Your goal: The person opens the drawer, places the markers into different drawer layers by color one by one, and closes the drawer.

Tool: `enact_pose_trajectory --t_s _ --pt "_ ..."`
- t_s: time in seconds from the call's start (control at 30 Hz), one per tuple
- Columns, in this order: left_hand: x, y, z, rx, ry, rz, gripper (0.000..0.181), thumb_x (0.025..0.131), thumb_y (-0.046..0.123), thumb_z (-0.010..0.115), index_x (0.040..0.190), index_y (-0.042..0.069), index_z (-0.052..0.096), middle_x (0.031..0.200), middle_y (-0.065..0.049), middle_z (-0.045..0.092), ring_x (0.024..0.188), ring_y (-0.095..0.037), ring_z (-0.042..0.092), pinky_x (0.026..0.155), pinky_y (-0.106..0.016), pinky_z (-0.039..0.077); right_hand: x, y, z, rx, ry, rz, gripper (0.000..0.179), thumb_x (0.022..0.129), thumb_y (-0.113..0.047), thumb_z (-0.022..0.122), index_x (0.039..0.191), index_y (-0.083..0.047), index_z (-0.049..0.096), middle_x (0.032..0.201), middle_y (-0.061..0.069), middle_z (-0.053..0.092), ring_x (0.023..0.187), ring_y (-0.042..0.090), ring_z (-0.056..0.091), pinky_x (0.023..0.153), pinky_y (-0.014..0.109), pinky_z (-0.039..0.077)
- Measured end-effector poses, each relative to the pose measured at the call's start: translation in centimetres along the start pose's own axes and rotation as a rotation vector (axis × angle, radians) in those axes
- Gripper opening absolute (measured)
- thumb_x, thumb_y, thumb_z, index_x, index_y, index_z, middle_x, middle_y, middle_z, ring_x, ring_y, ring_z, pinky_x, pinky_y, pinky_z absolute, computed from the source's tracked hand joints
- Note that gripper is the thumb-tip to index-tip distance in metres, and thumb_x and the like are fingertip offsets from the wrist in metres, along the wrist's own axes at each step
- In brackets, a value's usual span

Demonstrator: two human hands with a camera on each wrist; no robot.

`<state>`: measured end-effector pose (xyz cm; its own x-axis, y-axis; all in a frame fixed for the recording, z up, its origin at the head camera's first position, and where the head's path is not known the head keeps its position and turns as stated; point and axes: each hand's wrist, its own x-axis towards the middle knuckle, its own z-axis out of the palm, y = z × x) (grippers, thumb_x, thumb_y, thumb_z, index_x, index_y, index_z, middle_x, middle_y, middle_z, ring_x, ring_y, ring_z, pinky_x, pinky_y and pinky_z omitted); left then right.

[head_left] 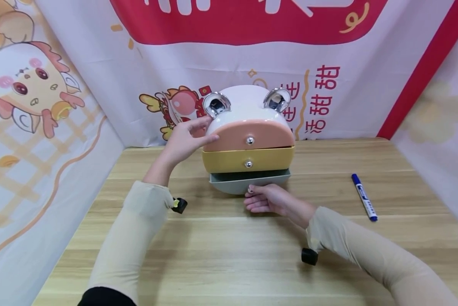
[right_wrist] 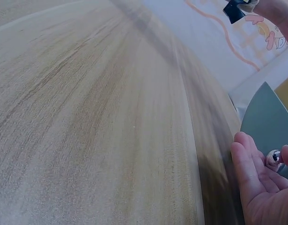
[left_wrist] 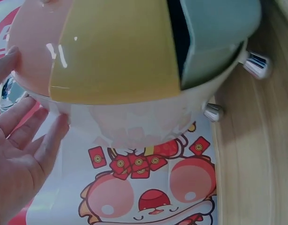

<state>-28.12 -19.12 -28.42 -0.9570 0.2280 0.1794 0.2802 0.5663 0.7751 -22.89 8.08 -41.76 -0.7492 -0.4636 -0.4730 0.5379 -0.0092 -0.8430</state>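
Note:
A small frog-shaped drawer cabinet (head_left: 246, 100) with a white top and two shiny silver eyes stands on the table. Its pink top drawer (head_left: 229, 136) and yellow middle drawer (head_left: 221, 162) are closed. The grey-green bottom drawer (head_left: 226, 186) is pulled partly out, with a dark gap above its front. My left hand (head_left: 180, 144) holds the cabinet's left side, thumb on the pink front and fingers against the white shell (left_wrist: 134, 119). Low at the front, my right hand (head_left: 271, 199) pinches the bottom drawer's round silver knob (right_wrist: 274, 160) between thumb and index finger, other fingers extended beneath.
A blue-capped marker (head_left: 364, 197) lies on the wooden table (head_left: 221, 255) to the right. Printed cloth (head_left: 167, 63) hangs behind the cabinet and along both sides. Black wrist devices (head_left: 309, 256) sit under the sleeves. Short silver feet (left_wrist: 213, 111) support the cabinet.

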Motion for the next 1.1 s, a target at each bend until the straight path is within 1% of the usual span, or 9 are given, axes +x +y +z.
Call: enact_pose_trajectory --t_s 0.17,0.27,0.4,0.53,0.77,0.9,1.0,1.1 --pt "0.1 0.3 -0.1 -0.012 0.009 0.0 0.074 0.084 0.05 0.083 0.146 0.02 0.058 0.145 -0.001 0.059 0.132 -0.022 0.054 0.11 -0.049 0.046 -0.3 -0.1 -0.1 -0.003 -0.012 -0.001 0.046 0.112 -0.026 0.046 0.134 0.014 0.05 0.093 0.009 0.075 0.082 0.017 0.074 0.081 0.032 0.063" --pt "0.2 0.3 -0.2 -0.054 0.01 -0.02 0.07 0.086 0.047 0.082 0.145 0.018 0.059 0.144 -0.004 0.059 0.131 -0.023 0.056 0.107 -0.048 0.049 -0.5 -0.2 0.0 -0.004 -0.011 0.01 0.046 0.112 -0.026 0.046 0.134 0.014 0.05 0.093 0.01 0.075 0.083 0.017 0.074 0.082 0.032 0.062" --pt "0.5 0.3 -0.3 -0.12 0.015 -0.039 0.062 0.088 0.042 0.081 0.141 0.015 0.061 0.141 -0.007 0.061 0.128 -0.024 0.059 0.099 -0.046 0.056 -0.7 -0.1 0.1 0.0 -0.017 0.017 0.047 0.112 -0.026 0.046 0.135 0.014 0.05 0.094 0.01 0.075 0.082 0.017 0.074 0.082 0.032 0.063" --pt "0.6 0.4 -0.3 -0.139 0.018 -0.04 0.06 0.088 0.041 0.082 0.137 0.014 0.063 0.138 -0.007 0.063 0.127 -0.023 0.059 0.096 -0.045 0.058 -0.7 0.1 0.0 0.004 -0.022 0.01 0.046 0.111 -0.026 0.046 0.134 0.014 0.051 0.094 0.01 0.075 0.081 0.017 0.074 0.081 0.032 0.063" --pt "0.5 0.6 -0.2 -0.2 0.021 -0.048 0.065 0.088 0.039 0.083 0.144 0.017 0.057 0.143 -0.008 0.059 0.13 -0.024 0.056 0.098 -0.046 0.056 -0.9 0.5 0.1 0.0 -0.027 0.003 0.047 0.111 -0.024 0.047 0.134 0.016 0.05 0.091 0.009 0.075 0.079 0.017 0.074 0.079 0.032 0.063" --pt "0.5 0.6 0.0 -0.23 0.032 -0.026 0.072 0.089 0.034 0.083 0.15 0.018 0.05 0.148 -0.007 0.054 0.132 -0.024 0.054 0.099 -0.046 0.056 -1.0 0.6 0.2 -0.005 -0.021 -0.003 0.044 0.111 -0.023 0.048 0.131 0.015 0.053 0.09 0.009 0.075 0.079 0.017 0.074 0.079 0.032 0.063" --pt "0.5 0.6 0.0 -0.249 0.043 -0.007 0.075 0.089 0.031 0.083 0.152 0.017 0.046 0.149 -0.007 0.052 0.132 -0.024 0.054 0.1 -0.046 0.056 -1.1 0.8 0.2 -0.011 -0.026 -0.015 0.045 0.111 -0.023 0.048 0.132 0.017 0.051 0.09 0.01 0.075 0.079 0.017 0.074 0.079 0.032 0.063" --pt "0.5 0.6 0.1 -0.264 0.053 0.007 0.075 0.088 0.029 0.084 0.152 0.016 0.047 0.147 -0.008 0.053 0.131 -0.024 0.055 0.1 -0.045 0.055 -1.2 0.9 0.1 -0.019 -0.035 -0.022 0.047 0.111 -0.023 0.047 0.134 0.018 0.048 0.091 0.01 0.075 0.079 0.017 0.074 0.08 0.032 0.063"
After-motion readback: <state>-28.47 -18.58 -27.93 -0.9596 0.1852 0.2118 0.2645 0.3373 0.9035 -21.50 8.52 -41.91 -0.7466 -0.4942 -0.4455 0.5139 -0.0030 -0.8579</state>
